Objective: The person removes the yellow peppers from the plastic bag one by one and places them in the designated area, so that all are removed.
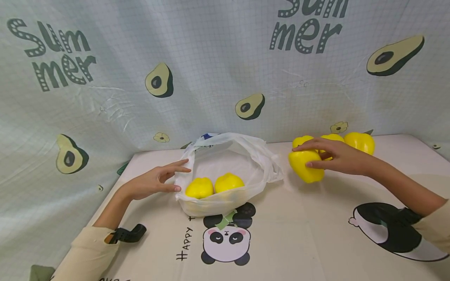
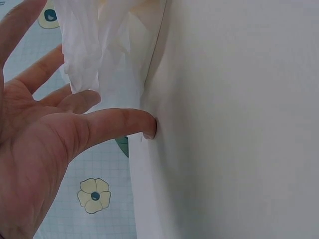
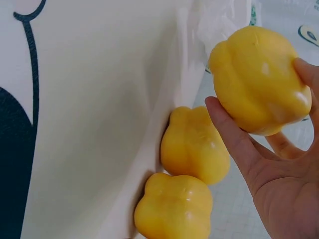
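My right hand [image 1: 342, 157] grips a yellow bell pepper [image 1: 305, 168] between thumb and fingers, raised over the table to the right of a white plastic bag [image 1: 214, 207]. The right wrist view shows this held pepper [image 3: 259, 79] large, the thumb and fingers on its sides. Two yellow bell peppers, a left one [image 1: 199, 188] and a right one [image 1: 228, 182], lie inside the bag, whose mouth gapes toward me. At the bag's left edge is my left hand [image 1: 154, 181], its fingers extended and thumb apart; the fingertips touch the thin plastic [image 2: 107, 59].
Behind my right hand, several more yellow bell peppers [image 1: 360, 143] stand in a row near the table's back edge. A patterned cloth [image 1: 204, 86] hangs behind the table. The pale tablecloth [image 1: 281, 242] has printed pandas.
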A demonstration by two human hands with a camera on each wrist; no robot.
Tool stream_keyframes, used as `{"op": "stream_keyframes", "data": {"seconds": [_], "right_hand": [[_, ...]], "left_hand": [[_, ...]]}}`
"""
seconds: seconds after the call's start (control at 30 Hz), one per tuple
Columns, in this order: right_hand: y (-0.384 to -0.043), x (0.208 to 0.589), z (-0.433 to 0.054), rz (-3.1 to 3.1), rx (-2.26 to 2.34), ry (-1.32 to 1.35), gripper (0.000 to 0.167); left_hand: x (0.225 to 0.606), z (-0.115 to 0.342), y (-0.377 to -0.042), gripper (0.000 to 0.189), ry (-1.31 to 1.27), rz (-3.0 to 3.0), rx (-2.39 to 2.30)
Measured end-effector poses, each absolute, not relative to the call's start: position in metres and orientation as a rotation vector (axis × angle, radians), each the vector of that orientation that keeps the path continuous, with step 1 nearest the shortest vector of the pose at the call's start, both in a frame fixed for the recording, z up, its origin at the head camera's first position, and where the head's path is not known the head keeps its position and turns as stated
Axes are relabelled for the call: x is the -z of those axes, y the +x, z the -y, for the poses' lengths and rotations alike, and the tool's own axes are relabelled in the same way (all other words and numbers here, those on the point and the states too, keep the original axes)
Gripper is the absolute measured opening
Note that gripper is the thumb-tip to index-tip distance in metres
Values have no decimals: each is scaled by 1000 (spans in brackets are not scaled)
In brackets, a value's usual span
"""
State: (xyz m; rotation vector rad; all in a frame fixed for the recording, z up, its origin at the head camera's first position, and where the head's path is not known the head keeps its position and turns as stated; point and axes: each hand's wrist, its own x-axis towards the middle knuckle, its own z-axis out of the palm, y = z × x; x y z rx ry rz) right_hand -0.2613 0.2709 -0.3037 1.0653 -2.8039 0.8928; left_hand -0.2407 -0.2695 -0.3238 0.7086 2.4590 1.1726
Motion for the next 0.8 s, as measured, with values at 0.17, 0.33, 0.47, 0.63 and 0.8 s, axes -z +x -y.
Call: {"op": "stream_keyframes", "data": {"seconds": [0.17,0.33,0.47,0.63,0.8], "right_hand": [[-259,306,-273,2818,-893,1051,43],[-257,309,-276,2821,-921,1051,44],[-256,310,-277,2831,-955,1037,44],[-254,311,-278,2851,-965,1009,44],[-253,312,-279,2891,-968,954,45]], "left_hand": [[324,270,-241,57,713,-2461,-1171],[324,270,-241,57,723,-2460,-1170],[325,270,-241,57,727,-2466,-1163],[324,270,-241,58,722,-2467,-1158],[325,271,-241,57,717,-2457,-1172]]}}
